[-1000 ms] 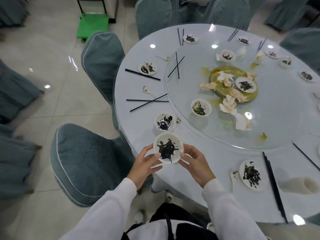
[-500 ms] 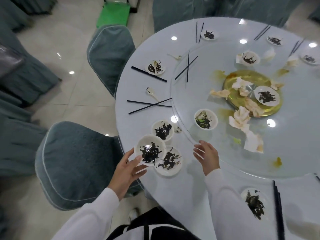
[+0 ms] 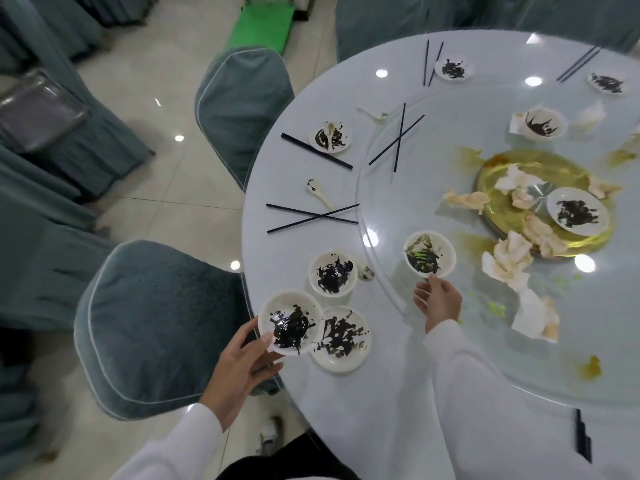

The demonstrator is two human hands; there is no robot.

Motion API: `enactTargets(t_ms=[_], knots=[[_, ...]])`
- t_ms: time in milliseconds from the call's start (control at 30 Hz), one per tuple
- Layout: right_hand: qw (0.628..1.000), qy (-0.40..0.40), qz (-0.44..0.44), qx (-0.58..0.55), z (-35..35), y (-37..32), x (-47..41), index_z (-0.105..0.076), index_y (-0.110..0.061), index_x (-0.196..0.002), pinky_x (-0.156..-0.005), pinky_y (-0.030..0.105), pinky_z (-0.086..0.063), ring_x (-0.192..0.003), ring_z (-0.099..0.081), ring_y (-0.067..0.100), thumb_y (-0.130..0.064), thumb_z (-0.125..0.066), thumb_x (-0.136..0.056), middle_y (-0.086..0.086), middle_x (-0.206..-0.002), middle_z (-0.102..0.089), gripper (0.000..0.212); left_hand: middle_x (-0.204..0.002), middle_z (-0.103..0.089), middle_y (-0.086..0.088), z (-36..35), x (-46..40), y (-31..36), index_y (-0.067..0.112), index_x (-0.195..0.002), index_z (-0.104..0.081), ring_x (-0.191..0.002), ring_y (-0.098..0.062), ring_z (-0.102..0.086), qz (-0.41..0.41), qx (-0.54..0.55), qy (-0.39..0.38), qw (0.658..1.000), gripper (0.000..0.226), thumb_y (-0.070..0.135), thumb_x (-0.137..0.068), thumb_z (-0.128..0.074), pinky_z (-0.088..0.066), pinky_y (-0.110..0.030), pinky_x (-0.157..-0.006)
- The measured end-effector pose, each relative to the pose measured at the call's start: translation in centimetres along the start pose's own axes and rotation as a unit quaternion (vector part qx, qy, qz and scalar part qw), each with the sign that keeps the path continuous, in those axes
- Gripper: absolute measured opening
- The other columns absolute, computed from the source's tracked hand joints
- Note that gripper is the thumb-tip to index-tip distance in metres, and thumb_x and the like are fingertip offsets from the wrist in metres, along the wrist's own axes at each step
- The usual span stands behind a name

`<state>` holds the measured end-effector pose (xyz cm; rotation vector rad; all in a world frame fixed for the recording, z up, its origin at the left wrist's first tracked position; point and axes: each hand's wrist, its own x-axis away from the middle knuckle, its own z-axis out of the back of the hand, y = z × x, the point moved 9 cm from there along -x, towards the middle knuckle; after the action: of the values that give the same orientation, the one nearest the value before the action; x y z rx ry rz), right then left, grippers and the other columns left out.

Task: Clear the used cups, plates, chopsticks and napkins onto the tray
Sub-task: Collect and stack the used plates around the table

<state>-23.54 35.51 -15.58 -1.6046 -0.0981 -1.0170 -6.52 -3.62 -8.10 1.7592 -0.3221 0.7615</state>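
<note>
Holding item one: a small white bowl smeared with dark sauce, gripped in the left hand, thumb over the near rim and fingers curled beneath, right at the table edge. It overlaps a second soiled dish lying flat on the table. Risk: the grip is on one side only; a tilt would tip sauce onto the white sleeve or the chair below.

Item two: a bowl with dark and green leftovers, on the glass turntable. The right hand reaches for it, fingers loosely bent, a fingertip at or just short of the near rim, holding nothing. Risk: a push rather than a pinch could slide the bowl or turn the glass.

Item three: a third sauced bowl, between the two, with a small spoon beside it.

Further out: crossed chopsticks, crumpled napkins, a gold platter carrying a plate.

No tray is in view; carrying stacked greasy bowls any distance invites a slip.
</note>
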Motion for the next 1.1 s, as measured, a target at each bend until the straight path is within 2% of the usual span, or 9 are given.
enactTargets(t_ms=[133, 267, 533, 733, 867, 967, 1100], knots=[[0.999, 0.015, 0.026, 0.023, 0.3, -0.5, 0.4, -0.06, -0.015, -0.083, -0.062, 0.027, -0.051, -0.065, -0.063, 0.018, -0.018, -0.059, -0.104, 0.009, -0.083, -0.066, 0.022, -0.123, -0.076, -0.011, -0.1, -0.2, 0.2, 0.03, -0.142, -0.058, -0.11, -0.035, -0.075, -0.003, -0.008, -0.003, 1.0, 0.051, 0.029, -0.093, -0.072, -0.063, -0.048, -0.092], [0.999, -0.005, 0.039, 0.026, 0.6, -0.1, 2.1, -0.059, -0.017, -0.081, -0.062, 0.027, -0.049, -0.065, -0.062, 0.017, -0.018, -0.059, -0.105, 0.007, -0.079, -0.064, 0.024, -0.124, -0.076, -0.012, -0.1, -0.7, 0.6, 0.03, -0.143, -0.058, -0.111, -0.033, -0.075, -0.003, -0.011, -0.016, 1.0, 0.051, 0.028, -0.094, -0.073, -0.062, -0.05, -0.095], [0.987, -0.112, 0.099, 0.063, -0.1, 1.1, 10.6, -0.06, -0.019, -0.08, -0.06, 0.024, -0.05, -0.065, -0.059, 0.015, -0.025, -0.058, -0.106, 0.002, -0.071, -0.06, 0.027, -0.117, -0.079, -0.005, -1.4, -1.7, 3.3, 0.038, -0.141, -0.055, -0.109, -0.029, -0.076, -0.014, -0.032, -0.079, 0.996, 0.057, 0.034, -0.088, -0.077, -0.059, -0.052, -0.099], [0.968, -0.205, 0.129, 0.071, -3.3, 1.6, 17.8, -0.057, -0.018, -0.077, -0.062, 0.029, -0.049, -0.065, -0.053, 0.02, -0.022, -0.058, -0.107, 0.006, -0.071, -0.053, 0.03, -0.113, -0.079, 0.001, -1.3, -1.8, 4.4, 0.047, -0.136, -0.056, -0.106, -0.027, -0.077, -0.027, -0.02, -0.116, 0.993, 0.053, 0.033, -0.089, -0.077, -0.06, -0.048, -0.098], [0.949, -0.248, 0.147, 0.125, -5.5, 2.2, 21.6, -0.054, -0.017, -0.076, -0.064, 0.028, -0.05, -0.065, -0.051, 0.022, -0.024, -0.059, -0.107, 0.008, -0.071, -0.053, 0.033, -0.11, -0.079, 0.002, 0.0, -1.5, 4.0, 0.047, -0.138, -0.058, -0.106, -0.027, -0.077, -0.024, -0.009, -0.134, 0.991, 0.055, 0.035, -0.089, -0.08, -0.062, -0.045, -0.095], [0.937, -0.261, 0.159, 0.168, -6.8, 3.0, 23.9, -0.051, -0.011, -0.077, -0.066, 0.027, -0.05, -0.065, -0.05, 0.021, -0.025, -0.058, -0.108, 0.008, -0.07, -0.053, 0.034, -0.111, -0.079, -0.001, 1.7, -1.0, 3.6, 0.045, -0.142, -0.059, -0.106, -0.029, -0.076, -0.031, 0.0, -0.146, 0.989, 0.058, 0.036, -0.089, -0.08, -0.062, -0.047, -0.096], [0.927, -0.277, 0.163, 0.193, -8.3, 4.4, 26.5, -0.05, -0.007, -0.08, -0.073, 0.033, -0.048, -0.067, -0.049, 0.022, -0.023, -0.058, -0.108, 0.01, -0.071, -0.052, 0.033, -0.122, -0.076, -0.011, 4.5, 0.3, 3.1, 0.042, -0.147, -0.055, -0.114, -0.033, -0.073, -0.04, 0.003, -0.162, 0.986, 0.061, 0.036, -0.091, -0.078, -0.059, -0.051, -0.1]])
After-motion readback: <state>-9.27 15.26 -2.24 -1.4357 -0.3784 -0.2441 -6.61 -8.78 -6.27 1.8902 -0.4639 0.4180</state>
